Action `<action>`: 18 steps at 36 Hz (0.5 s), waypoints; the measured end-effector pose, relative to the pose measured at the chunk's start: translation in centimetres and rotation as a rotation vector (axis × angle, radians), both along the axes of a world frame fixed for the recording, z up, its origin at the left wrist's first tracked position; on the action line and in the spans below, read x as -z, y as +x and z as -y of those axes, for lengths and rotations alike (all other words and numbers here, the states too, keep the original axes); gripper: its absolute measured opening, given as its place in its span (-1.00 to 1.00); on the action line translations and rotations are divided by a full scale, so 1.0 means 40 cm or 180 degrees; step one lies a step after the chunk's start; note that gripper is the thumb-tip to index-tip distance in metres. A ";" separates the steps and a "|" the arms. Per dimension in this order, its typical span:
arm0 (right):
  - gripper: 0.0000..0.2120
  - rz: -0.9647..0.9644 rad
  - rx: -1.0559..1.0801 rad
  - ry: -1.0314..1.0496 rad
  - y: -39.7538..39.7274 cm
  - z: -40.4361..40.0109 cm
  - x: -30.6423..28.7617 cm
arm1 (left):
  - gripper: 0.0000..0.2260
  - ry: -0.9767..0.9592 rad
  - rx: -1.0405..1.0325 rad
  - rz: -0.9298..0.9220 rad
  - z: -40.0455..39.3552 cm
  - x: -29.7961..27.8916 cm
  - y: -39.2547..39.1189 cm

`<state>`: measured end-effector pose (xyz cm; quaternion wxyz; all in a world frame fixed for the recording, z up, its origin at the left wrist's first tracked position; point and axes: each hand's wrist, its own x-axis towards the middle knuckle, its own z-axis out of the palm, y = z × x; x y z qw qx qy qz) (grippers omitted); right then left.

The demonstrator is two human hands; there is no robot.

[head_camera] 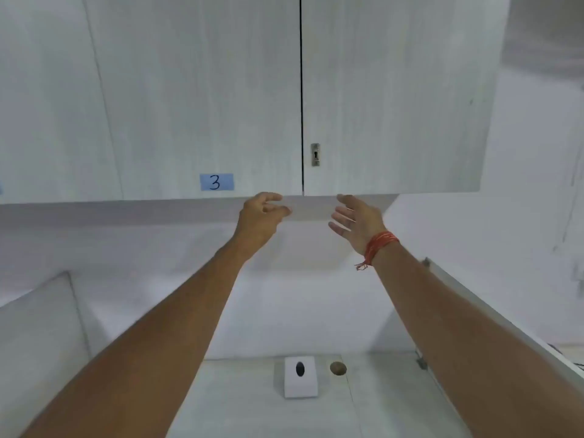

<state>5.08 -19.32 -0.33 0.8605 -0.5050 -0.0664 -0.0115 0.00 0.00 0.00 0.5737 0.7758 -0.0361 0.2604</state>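
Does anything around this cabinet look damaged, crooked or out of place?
Nothing stands out. The cabinet doors sit closed with an even gap, the blue label is straight, and the keyhole plate looks intact. The left hand and right hand reach toward the doors' lower edge.
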 end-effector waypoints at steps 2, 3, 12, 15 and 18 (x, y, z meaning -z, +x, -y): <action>-0.68 -0.0125 -0.0094 0.0224 0.030 -0.017 -0.017 | -0.74 -0.0009 0.0002 -0.0078 0.005 -0.003 0.024; -0.67 -0.0187 -0.0140 0.0361 0.048 -0.026 -0.028 | -0.72 0.0003 0.0020 -0.0111 0.007 -0.003 0.041; -0.55 -0.0437 -0.0271 0.1037 0.082 -0.069 -0.059 | -0.45 0.0037 0.0172 -0.0529 0.038 -0.021 0.098; -0.48 -0.0511 -0.0216 0.0983 0.045 -0.063 -0.056 | -0.41 0.0116 0.0187 -0.0488 0.051 -0.024 0.083; -0.47 -0.0581 -0.0249 0.0649 -0.010 -0.035 -0.053 | -0.35 0.0220 0.0266 -0.0410 0.079 -0.032 0.036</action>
